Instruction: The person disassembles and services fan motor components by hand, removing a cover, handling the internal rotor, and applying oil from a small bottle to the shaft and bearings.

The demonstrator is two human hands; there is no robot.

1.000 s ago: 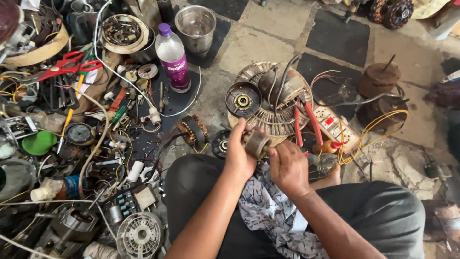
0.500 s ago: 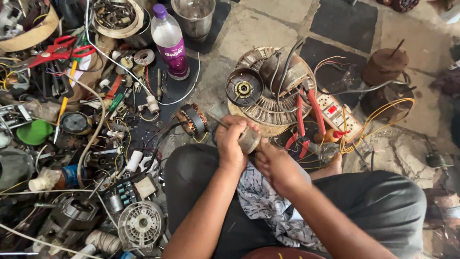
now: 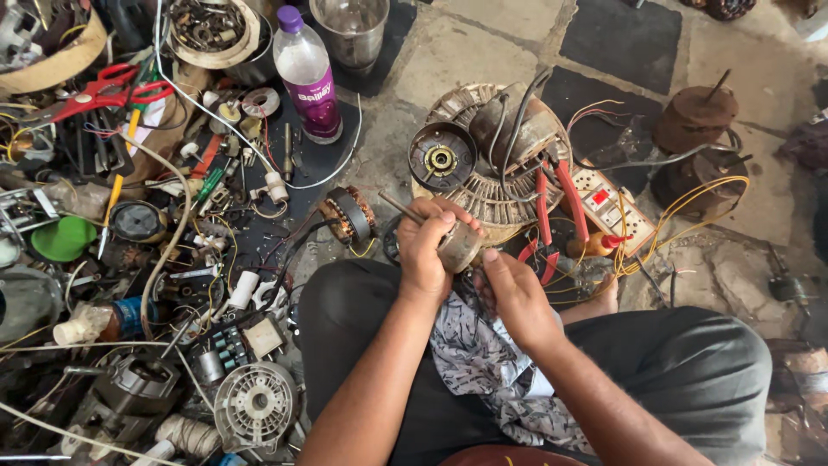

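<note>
Head view: a person sits on a stone floor amid motor parts.
Left hand: closed around a small metal cylinder, thumb on top; a thin rod projects from the fist.
Right hand: fingers curled, fingertips at the cylinder's lower edge.
Cylinder position: above the lap, over a patterned cloth, just before the wound stator.
Progress: judged mid-way; stator lies open, red pliers rest on it, cylinder not yet set down.
Surroundings: plastic bottle, steel cup, red scissors.
</note>
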